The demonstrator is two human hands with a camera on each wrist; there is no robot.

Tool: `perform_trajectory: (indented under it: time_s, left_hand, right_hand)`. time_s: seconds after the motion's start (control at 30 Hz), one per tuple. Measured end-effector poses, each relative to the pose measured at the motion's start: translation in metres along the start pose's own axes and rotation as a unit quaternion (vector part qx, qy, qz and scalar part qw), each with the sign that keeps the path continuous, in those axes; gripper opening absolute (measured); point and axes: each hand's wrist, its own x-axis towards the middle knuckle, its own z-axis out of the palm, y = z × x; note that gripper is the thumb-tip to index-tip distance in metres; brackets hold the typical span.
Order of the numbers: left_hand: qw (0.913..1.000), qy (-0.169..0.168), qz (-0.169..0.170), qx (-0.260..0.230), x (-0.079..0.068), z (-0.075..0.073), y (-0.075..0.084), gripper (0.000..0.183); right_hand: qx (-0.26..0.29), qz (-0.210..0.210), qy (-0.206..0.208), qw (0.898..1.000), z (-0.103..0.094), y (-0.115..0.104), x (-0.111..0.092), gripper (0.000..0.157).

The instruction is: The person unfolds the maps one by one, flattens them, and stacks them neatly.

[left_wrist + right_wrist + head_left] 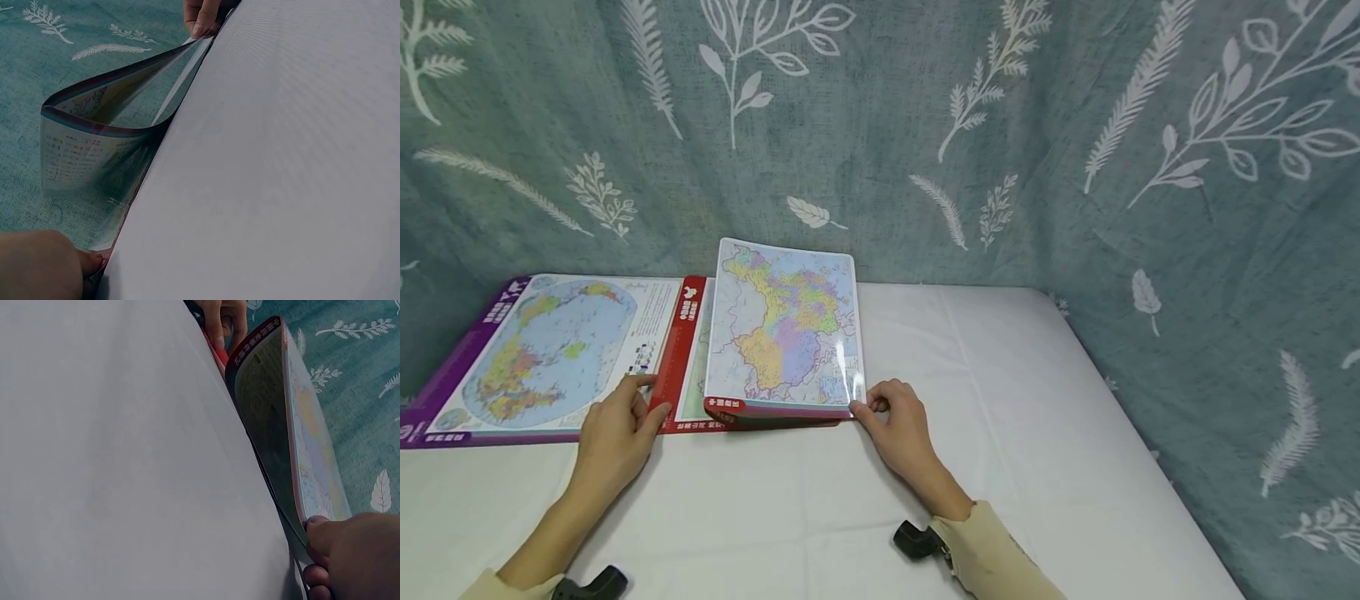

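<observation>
Nearest: pale cuffs (996, 550) and a black wrist device (916, 540), over white cloth (737, 525). Just ahead, the right hand (897, 423) pinched the near right corner of a folded panel (797, 333), thumb on top, other fingers bent below. The left hand (616, 429) pressed the red border (676, 354) of the map that the panel belonged to, thumb and forefinger spread; whether anything hooked under the edge I could not tell. The panel sat between and slightly beyond the hands, bowed up off the layer below, a gap showing along its near side. My judgement: doing this well called for firm, flat pressure from the left, a light corner grip on the right, and a wide, even bend, since a glossy sheet might crease or spring. Left of and beyond the left hand lay a purple-bordered map (580, 342); farthest off, a leaf-patterned teal cloth (880, 150).
</observation>
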Motion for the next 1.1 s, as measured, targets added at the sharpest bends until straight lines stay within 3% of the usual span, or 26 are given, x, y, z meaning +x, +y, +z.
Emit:
perform_trajectory:
  time_s: [0.83, 1.1]
  left_hand:
    - [1.0000, 0.002, 0.007, -0.004, 0.000, 0.005, 0.001, 0.039]
    - [1.0000, 0.005, 0.004, 0.004, 0.001, 0.001, 0.000, 0.040]
  right_hand:
    - [0.011, 0.047, 0.005, 0.999, -0.019, 0.018, -0.002, 0.018]
    - [0.006, 0.056, 0.006, 0.998, -0.025, 0.026, 0.000, 0.018]
